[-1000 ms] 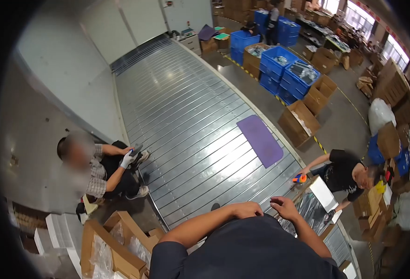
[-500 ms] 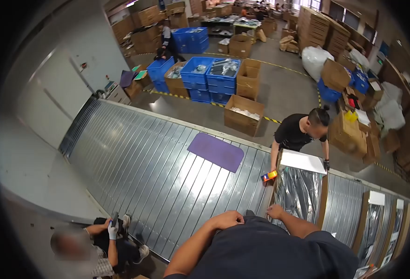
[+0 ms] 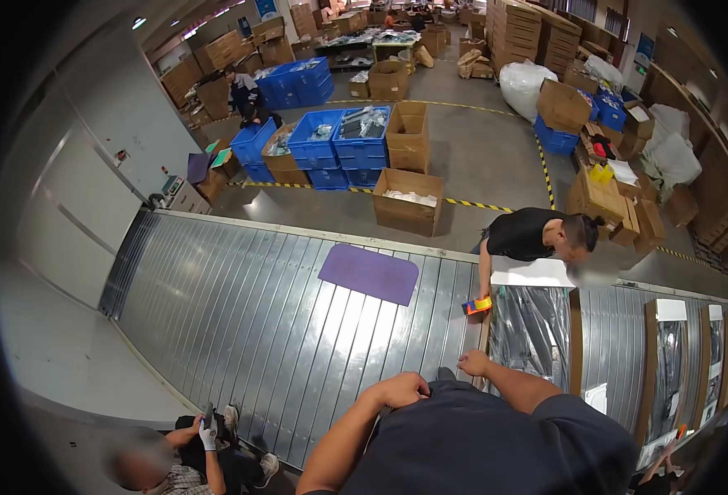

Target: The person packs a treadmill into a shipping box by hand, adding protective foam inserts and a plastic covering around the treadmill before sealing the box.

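Observation:
My left hand (image 3: 404,388) rests against the front of my dark shirt, its fingers curled; whether it holds anything is hidden. My right hand (image 3: 474,363), also curled, is at the near left edge of a long open carton (image 3: 574,342) with items in clear plastic wrap (image 3: 531,330) inside. Nothing can be made out between its fingers. A white sheet (image 3: 531,271) covers the carton's far end. Across the conveyor a co-worker in black (image 3: 529,235) leans over that end, one hand at an orange and yellow object (image 3: 477,306).
A purple mat (image 3: 370,274) lies on the metal slatted conveyor (image 3: 240,305). More long cartons (image 3: 669,371) stand to the right. At lower left sits a person with a white glove (image 3: 208,433). Beyond the conveyor are blue crates (image 3: 362,148) and an open cardboard box (image 3: 408,216).
The view has shifted. The co-worker in black bends lower over the carton's far end. My right hand has moved slightly left along the carton's edge; my left hand stays at my shirt.

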A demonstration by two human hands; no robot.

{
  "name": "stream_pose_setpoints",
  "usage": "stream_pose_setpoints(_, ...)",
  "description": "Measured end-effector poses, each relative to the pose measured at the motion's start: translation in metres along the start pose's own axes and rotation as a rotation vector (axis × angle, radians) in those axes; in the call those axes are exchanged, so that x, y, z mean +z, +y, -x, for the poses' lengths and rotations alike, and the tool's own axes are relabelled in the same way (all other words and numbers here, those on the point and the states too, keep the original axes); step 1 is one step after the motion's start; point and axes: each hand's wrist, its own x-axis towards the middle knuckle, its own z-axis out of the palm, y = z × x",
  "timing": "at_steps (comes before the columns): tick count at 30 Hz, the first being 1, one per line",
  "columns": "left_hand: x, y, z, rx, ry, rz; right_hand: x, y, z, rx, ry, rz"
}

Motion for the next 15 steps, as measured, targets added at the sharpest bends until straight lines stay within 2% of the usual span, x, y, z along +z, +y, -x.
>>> stream_pose_setpoints(10, 0.008, -0.011, -0.005, -0.033, -0.08, 0.241, 0.008, 0.007, 0.007, 0.032, -0.042, 0.005)
stream_pose_setpoints(15, 0.009, -0.014, -0.011, -0.038, -0.046, 0.258, 0.0, 0.007, 0.012, 0.041, -0.051, -0.029)
